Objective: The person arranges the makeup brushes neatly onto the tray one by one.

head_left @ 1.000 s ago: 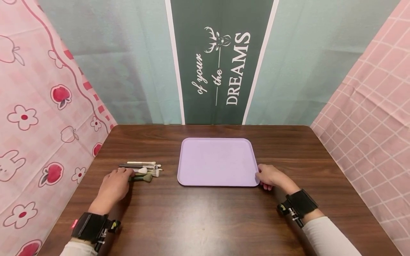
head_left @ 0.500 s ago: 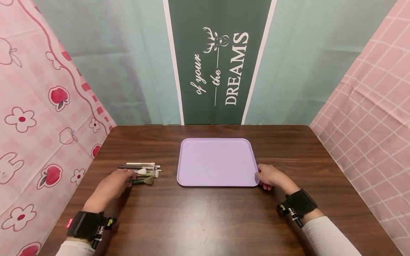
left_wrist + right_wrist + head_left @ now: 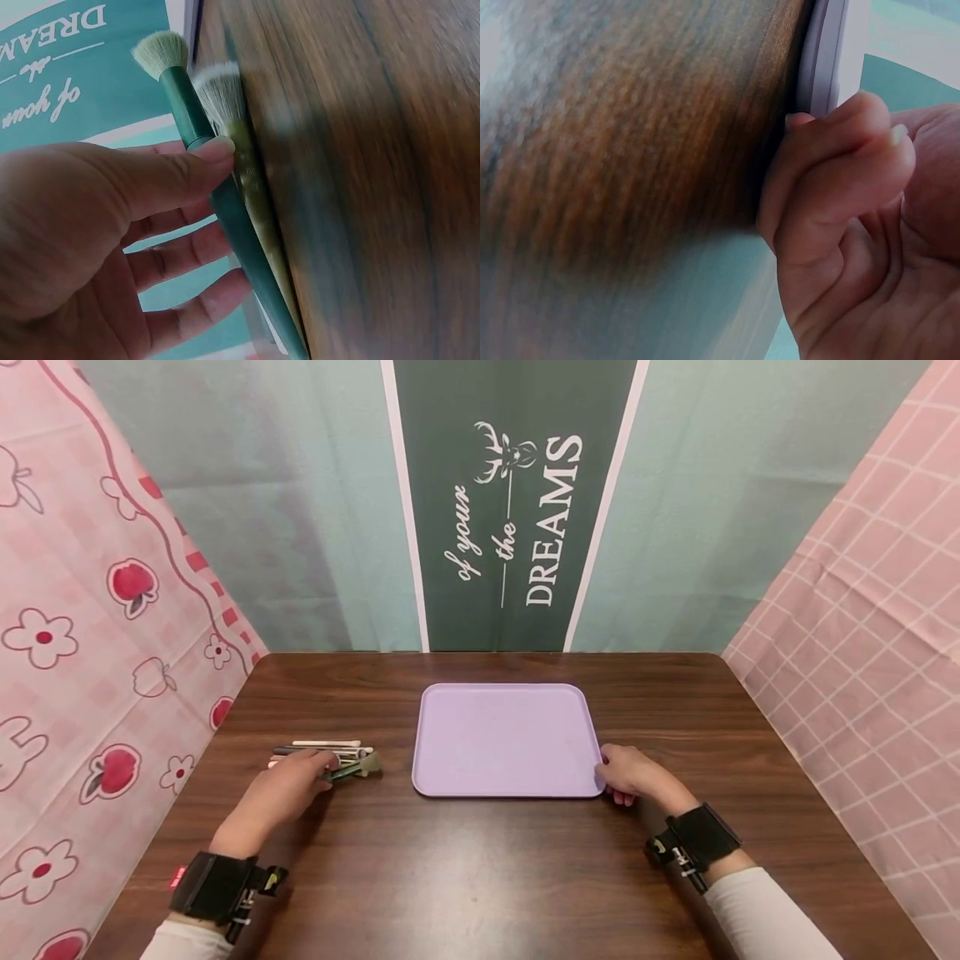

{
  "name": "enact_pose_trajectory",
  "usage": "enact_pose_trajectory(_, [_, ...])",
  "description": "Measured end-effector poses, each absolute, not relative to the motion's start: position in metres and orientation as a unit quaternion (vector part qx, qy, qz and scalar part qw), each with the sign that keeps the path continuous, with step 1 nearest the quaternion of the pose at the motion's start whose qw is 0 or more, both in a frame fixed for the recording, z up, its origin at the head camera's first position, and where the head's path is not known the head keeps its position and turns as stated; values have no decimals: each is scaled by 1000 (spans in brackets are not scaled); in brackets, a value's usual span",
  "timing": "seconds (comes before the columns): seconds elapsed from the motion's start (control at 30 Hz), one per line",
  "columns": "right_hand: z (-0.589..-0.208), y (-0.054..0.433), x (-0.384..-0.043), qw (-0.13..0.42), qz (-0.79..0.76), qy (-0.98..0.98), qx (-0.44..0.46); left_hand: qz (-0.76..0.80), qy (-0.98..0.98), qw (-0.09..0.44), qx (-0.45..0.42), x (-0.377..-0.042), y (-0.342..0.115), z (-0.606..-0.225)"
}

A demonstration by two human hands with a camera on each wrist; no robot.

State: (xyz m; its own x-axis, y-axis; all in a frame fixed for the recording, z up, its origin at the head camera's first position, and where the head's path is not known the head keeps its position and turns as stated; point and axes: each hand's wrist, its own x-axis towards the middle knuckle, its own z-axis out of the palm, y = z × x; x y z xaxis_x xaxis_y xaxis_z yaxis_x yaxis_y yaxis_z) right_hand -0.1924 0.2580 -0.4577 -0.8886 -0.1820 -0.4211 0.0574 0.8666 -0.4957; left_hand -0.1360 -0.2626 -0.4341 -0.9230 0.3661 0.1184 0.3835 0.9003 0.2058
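My left hand pinches a green-handled makeup brush between thumb and fingers at the left of the table. The brush's pale, flat-topped bristles point toward the tray. In the left wrist view, a second makeup brush with an olive handle and whitish bristles lies just behind it. Several other makeup brushes lie side by side, partly hidden by this hand. At the table's middle sits a lilac tray. Its front right corner is gripped by my right hand, with curled fingers at the rim.
The brown wooden table ends at a green curtain with white lettering on its dark stripe. Pink printed cloth hangs on the left, pink checked cloth on the right.
My left hand has shifted right over the brushes. The green brush has come with it, lifted and angled toward the tray. The right hand stays at the tray's corner.
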Motion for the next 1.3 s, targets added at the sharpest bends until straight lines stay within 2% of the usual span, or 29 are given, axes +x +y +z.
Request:
enact_pose_trajectory(0.4, [-457, 257, -191, 231, -259, 937, -33, -116, -974, 30, -192, -142, -245, -432])
enact_pose_trajectory(0.63, [-458, 258, -191, 229, -259, 938, -33, -117, -972, 46, -198, -146, -231, -430])
enact_pose_trajectory(1.07, [-457, 258, -192, 232, -257, 937, -33, -149, -979, -12, -137, -159, -198, -426])
enact_pose_trajectory(1.3, [-458, 258, -193, 233, -260, 936, -33, -172, -978, -18, -118, -164, -181, -426])
